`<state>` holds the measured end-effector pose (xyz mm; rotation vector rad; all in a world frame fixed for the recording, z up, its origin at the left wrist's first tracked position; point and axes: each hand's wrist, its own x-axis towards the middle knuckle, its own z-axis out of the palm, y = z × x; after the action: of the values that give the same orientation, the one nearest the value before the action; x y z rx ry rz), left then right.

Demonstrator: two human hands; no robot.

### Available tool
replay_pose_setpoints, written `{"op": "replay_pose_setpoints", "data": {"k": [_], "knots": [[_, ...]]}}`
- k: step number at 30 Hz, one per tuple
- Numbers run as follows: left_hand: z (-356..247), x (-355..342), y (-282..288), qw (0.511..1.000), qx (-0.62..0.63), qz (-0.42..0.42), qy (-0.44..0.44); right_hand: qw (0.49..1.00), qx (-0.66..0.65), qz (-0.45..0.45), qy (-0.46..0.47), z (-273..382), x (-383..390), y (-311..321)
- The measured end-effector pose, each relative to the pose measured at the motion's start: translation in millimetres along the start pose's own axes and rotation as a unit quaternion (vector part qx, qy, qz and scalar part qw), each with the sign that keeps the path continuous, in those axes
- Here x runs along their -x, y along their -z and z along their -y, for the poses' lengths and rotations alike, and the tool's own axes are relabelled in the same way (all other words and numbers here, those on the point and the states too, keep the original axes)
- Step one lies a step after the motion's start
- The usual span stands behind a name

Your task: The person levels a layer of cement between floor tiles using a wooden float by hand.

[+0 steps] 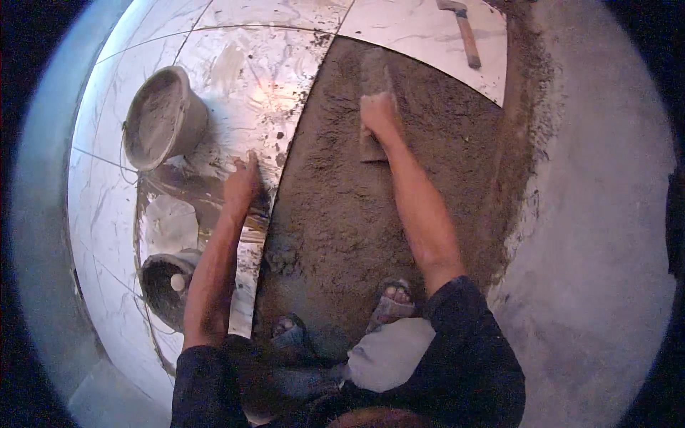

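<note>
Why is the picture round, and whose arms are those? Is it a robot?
No robot here! These are a person's own bare arms. A wide, curvy camera on the person's head looks down, so the edges bend and you even see their feet.

The right hand holds a long flat tool on rough, grey-brown, wet-looking material. The left hand is by the edge of the shiny white tiles, seemingly leaning there; I see nothing held in it.

On the left are a big bucket with grey stuff inside and a darker bucket nearer the person. A hammer-like tool with a wooden handle lies on a tile at the top right.
</note>
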<state>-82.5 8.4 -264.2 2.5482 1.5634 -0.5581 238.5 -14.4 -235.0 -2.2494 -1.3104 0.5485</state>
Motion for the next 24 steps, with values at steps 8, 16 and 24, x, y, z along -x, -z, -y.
{"op": "replay_pose_setpoints", "data": {"k": [8, 16, 24], "knots": [[-30, -16, 17, 1.0, -0.011, 0.006, -0.012, 0.984, -0.149, -0.081, -0.057, -67, 21, 27], [-30, -8, 21, 1.0, -0.001, 0.011, -0.011, 0.986, 0.132, 0.017, 0.099, -54, 2, 11], [-22, -11, 11, 0.999, -0.032, 0.003, -0.039, 0.998, 0.043, -0.034, -0.03, -40, 40, 36]]}}
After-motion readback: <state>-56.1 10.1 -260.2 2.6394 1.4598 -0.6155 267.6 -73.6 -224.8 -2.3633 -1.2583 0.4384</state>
